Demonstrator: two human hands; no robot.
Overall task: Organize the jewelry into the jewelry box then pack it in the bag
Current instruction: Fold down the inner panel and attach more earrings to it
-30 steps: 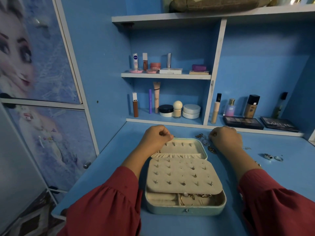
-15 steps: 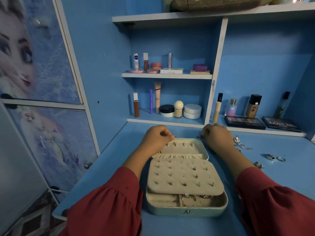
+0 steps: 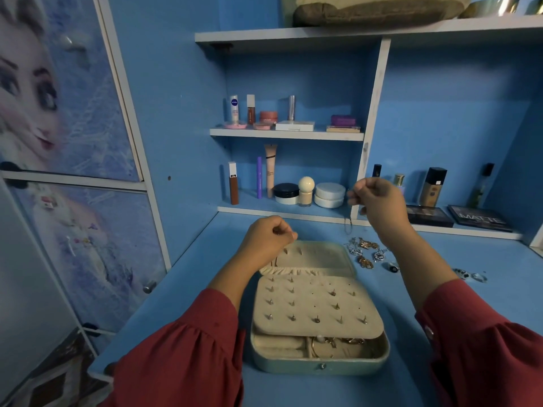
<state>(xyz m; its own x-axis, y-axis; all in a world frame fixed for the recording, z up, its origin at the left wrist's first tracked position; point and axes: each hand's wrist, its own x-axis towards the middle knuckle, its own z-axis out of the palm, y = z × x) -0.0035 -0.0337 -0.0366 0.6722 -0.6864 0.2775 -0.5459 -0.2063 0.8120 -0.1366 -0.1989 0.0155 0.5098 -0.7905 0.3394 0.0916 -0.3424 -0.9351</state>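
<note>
A thin chain (image 3: 348,225) hangs straight down, pinched in her raised right hand (image 3: 379,201) just beyond the open jewelry box (image 3: 318,306), while her left hand (image 3: 269,240), fingers curled, pinches something too small to make out over the lid.

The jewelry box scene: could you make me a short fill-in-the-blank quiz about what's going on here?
1. The jewelry box lies ____ on the blue desk.
2. A thin chain dangles from the ____ hand.
3. The left hand hovers over the box's ____.
4. Loose jewelry lies on the desk to the ____ of the box.

Missing words: open; right; lid; right
</note>
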